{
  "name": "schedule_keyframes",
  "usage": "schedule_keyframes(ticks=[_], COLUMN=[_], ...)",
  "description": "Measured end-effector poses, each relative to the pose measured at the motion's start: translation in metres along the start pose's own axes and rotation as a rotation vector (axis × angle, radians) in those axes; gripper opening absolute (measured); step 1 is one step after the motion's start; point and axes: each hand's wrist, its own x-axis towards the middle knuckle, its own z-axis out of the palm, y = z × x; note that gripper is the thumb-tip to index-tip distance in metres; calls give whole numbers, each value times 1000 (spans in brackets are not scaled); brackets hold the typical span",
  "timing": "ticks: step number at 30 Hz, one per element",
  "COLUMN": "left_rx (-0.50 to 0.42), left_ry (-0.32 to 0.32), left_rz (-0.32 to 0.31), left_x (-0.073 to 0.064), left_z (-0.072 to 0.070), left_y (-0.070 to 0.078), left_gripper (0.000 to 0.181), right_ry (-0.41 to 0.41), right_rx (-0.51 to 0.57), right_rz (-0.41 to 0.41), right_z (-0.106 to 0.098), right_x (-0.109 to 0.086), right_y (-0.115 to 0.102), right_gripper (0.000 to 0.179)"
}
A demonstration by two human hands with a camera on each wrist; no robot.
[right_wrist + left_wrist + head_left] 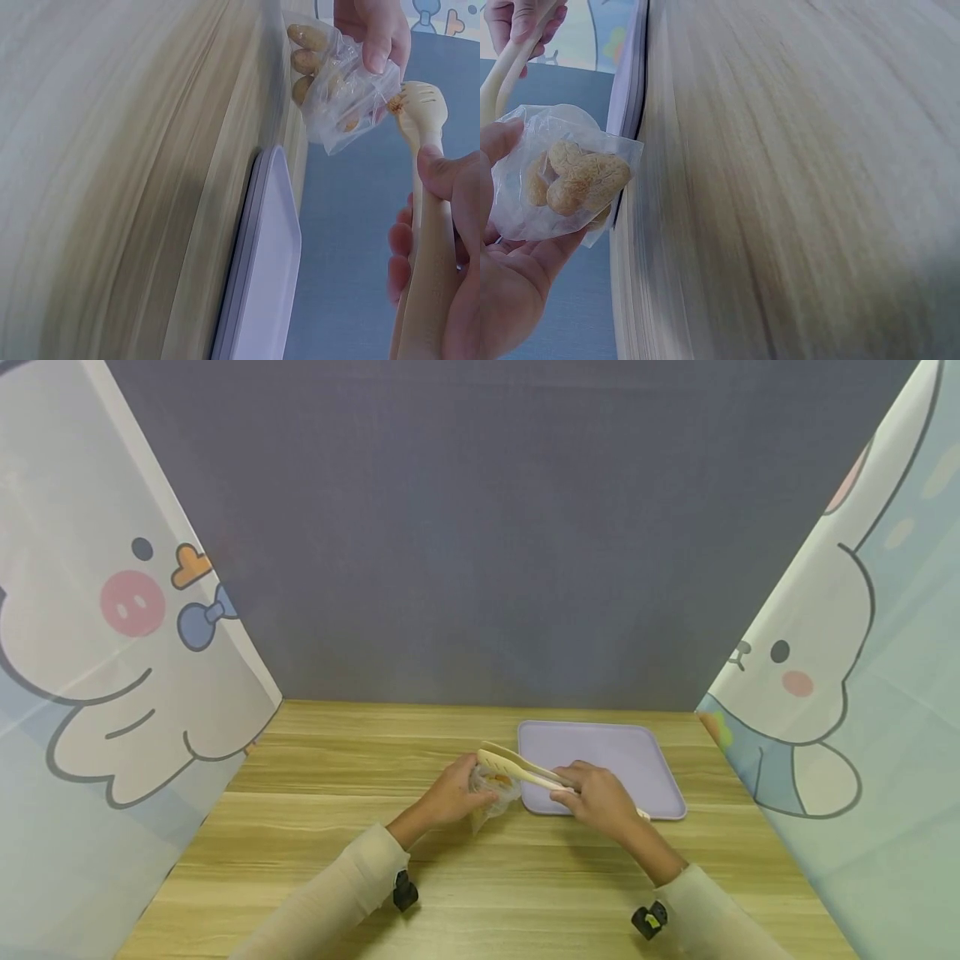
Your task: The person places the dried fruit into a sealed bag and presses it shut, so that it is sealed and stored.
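Note:
My left hand grips a clear plastic bag by its side, held above the wooden table. Inside are several tan peanuts in their shells, clustered toward the bag's lower part. Cream-coloured tongs are in my right hand, with the thumb on one arm and fingers around the other. The slotted head of the tongs is at the bag's mouth, near the left fingers. A small brown piece, apparently a peanut, shows at the tong tips; most of it is hidden.
A pale lilac rectangular tray lies on the wooden table, right of the bag and partly under the right hand and tongs. A dark grey panel stands behind the table, with cartoon-printed cloths along both sides.

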Motion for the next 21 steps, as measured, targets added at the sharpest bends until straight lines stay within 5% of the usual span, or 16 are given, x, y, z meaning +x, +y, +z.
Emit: schedule_keyframes(ticks=[12, 21], left_rx=[7, 39], left_ry=[8, 6], left_rz=[15, -9], left_x=[2, 2], left_z=[1, 1], left_y=[0, 1], left_gripper=[49, 60], right_ry=[8, -8], right_rx=[42, 52], right_rz=[-16, 48], right_z=[5, -2], right_x=[1, 2], right_y=[0, 3], right_gripper=[36, 38])
